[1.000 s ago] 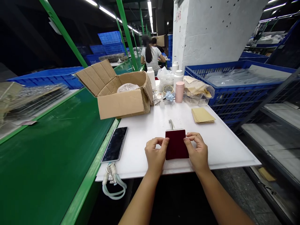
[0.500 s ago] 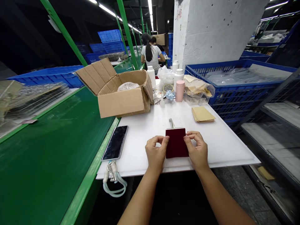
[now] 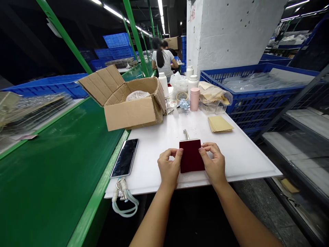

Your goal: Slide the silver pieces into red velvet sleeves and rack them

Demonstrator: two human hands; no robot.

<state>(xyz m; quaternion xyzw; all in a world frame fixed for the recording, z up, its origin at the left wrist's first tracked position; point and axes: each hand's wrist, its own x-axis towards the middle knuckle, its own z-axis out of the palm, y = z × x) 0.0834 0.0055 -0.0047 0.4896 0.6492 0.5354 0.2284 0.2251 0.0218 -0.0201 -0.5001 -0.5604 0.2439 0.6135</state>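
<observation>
A dark red, flat square panel (image 3: 192, 156) with a pale top edge is held between my two hands above the front of the white table (image 3: 159, 137). My left hand (image 3: 169, 166) pinches its left edge near the upper corner, thumb on the face. On the opposite edge, my right hand (image 3: 214, 164) pinches it the same way. Just beyond the panel's top edge a small metal piece (image 3: 186, 134) shows; whether it joins the panel I cannot tell. The back of the panel is hidden.
A phone (image 3: 124, 157) with a pale blue strap lies at left. An open cardboard box (image 3: 130, 115), a pink bottle (image 3: 194, 100) and white bottles stand behind. Tan paper sheets (image 3: 220, 124) lie right. A green conveyor (image 3: 64, 154) runs left; a blue crate (image 3: 246, 103) stands right.
The whole view has shifted slightly, so everything sits a little further left. Both hands keep the same pinch on the red panel.
</observation>
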